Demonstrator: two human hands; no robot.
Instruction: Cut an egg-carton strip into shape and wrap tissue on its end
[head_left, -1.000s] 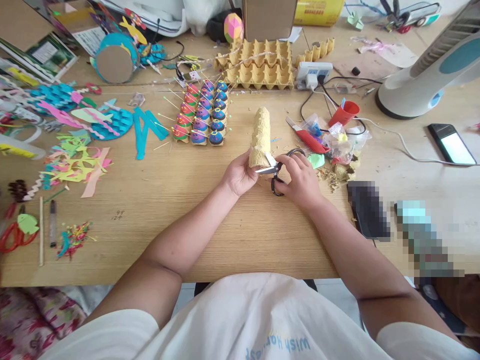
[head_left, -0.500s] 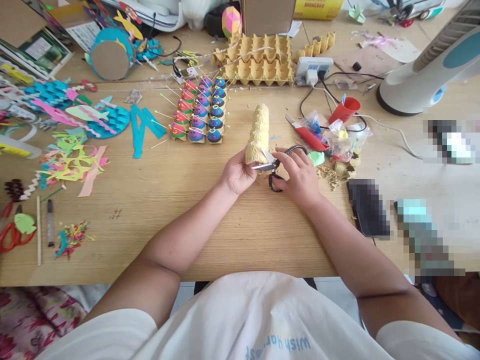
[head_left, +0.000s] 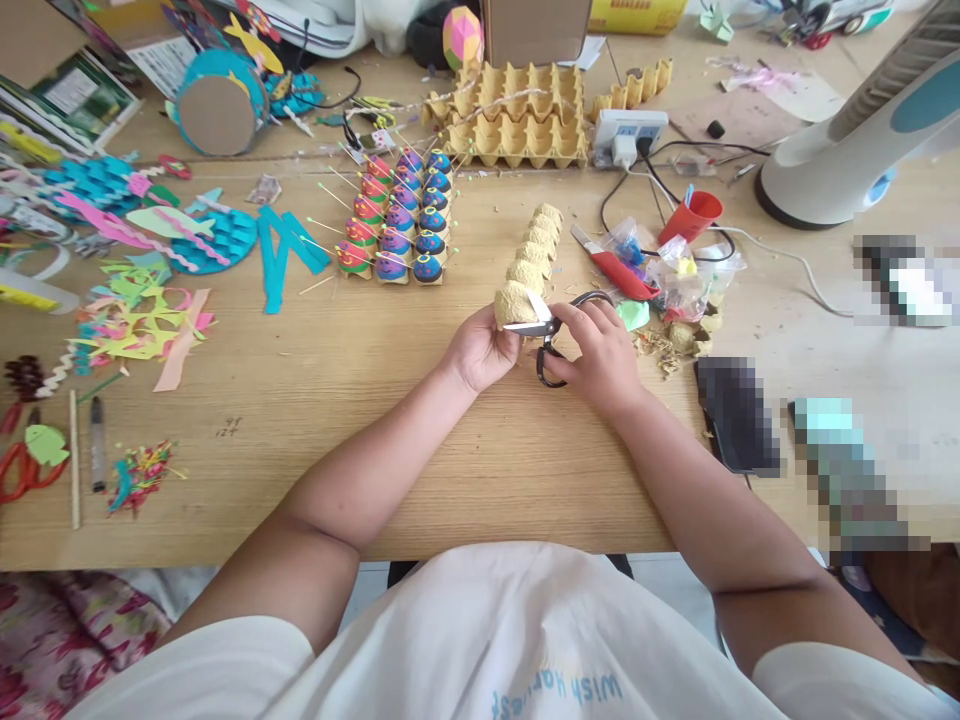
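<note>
My left hand (head_left: 486, 348) is closed round the near end of a yellowish egg carton strip (head_left: 529, 268), a single row of bumpy cups slanting away to the right. In my right hand (head_left: 600, 350) is a pair of black-handled scissors (head_left: 553, 330), fingers and thumb at the loops. The blades are apart and point left, at the nearest cup of the strip. Small carton scraps (head_left: 661, 355) lie to the right of my right hand.
Painted egg-carton caterpillars (head_left: 405, 220) with pins stand left of the strip. Behind are more egg cartons (head_left: 517, 120) and a power strip (head_left: 630, 135). To the right are a red-handled knife (head_left: 619, 270), a red cup (head_left: 694, 215) and a phone (head_left: 736, 415). Paper cuttings (head_left: 150, 325) lie left.
The far end of the carton strip has swung to the right, so more of its cups show. Both hands stay nearly in place, and the scissors remain at the near end.
</note>
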